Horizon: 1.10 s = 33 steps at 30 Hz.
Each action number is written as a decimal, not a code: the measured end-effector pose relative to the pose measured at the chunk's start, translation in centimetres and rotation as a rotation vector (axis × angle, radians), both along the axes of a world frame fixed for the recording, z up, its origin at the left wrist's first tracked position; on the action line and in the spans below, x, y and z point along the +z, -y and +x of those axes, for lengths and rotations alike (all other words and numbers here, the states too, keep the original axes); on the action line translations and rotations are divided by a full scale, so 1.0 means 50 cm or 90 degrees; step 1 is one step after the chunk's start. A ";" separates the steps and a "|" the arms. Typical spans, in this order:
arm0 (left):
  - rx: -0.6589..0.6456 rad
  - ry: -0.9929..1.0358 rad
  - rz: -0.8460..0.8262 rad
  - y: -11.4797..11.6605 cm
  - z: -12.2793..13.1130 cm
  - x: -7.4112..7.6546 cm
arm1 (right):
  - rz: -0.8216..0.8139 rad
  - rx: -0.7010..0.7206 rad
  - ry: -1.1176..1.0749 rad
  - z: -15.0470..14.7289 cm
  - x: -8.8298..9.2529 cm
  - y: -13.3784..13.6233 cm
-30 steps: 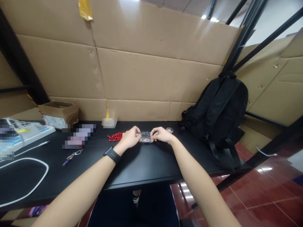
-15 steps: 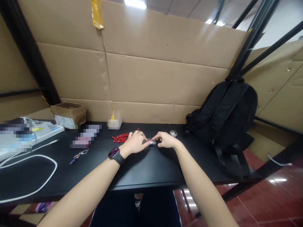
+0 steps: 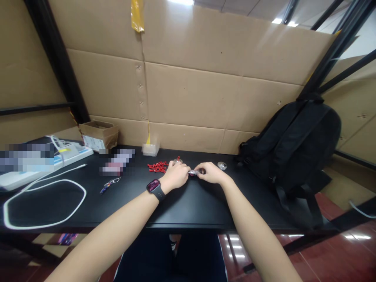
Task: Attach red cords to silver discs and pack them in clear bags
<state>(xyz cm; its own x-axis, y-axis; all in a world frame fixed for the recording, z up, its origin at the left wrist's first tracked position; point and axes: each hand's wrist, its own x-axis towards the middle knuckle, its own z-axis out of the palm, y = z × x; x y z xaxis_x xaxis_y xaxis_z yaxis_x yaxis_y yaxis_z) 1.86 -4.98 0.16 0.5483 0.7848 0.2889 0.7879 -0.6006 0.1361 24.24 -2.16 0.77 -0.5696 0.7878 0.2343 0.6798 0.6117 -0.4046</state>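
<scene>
Both my hands rest on the black table (image 3: 190,207), fingers pinched together on a small clear plastic packet (image 3: 194,172) with something red inside. My left hand (image 3: 175,177), with a dark watch on its wrist, grips the packet's left end. My right hand (image 3: 210,173) grips its right end. A heap of small red pieces (image 3: 157,167) lies just left of my left hand. A small clear dome (image 3: 177,160) sits behind my left hand, and another clear dome (image 3: 222,165) sits right of my right hand.
A black backpack (image 3: 296,145) leans at the table's right. A clear plastic box (image 3: 150,149) and an open cardboard box (image 3: 99,134) stand against the cardboard wall. Keys (image 3: 108,184), a white cable loop (image 3: 44,203) and a power strip (image 3: 44,160) lie to the left.
The packet, spread wide between my hands a second ago, is now bunched small between my fingertips. My hands have come closer together. The view has shifted left.
</scene>
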 end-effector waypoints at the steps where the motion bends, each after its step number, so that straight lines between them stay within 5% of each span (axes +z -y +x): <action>1: 0.009 0.017 -0.010 -0.002 0.000 0.001 | -0.009 -0.008 -0.014 0.004 0.002 -0.001; 8: 0.065 0.181 -0.107 -0.020 0.000 0.019 | -0.209 0.027 -0.247 0.026 0.019 -0.008; 14: 0.036 0.339 -0.175 -0.021 0.000 0.027 | -0.238 -0.020 -0.363 0.010 0.007 -0.011; 19: 0.037 0.334 -0.194 -0.029 -0.004 0.019 | -0.287 -0.047 -0.404 0.016 0.002 -0.016; 23: 0.044 0.347 -0.176 -0.039 -0.012 0.027 | -0.223 -0.080 -0.441 -0.005 -0.002 -0.019; 28: 0.151 0.343 -0.115 -0.046 -0.028 0.051 | -0.180 -0.061 -0.542 -0.063 0.003 -0.025; 33: 0.195 0.272 -0.118 -0.063 -0.067 0.063 | -0.161 -0.081 -0.500 -0.101 0.039 -0.089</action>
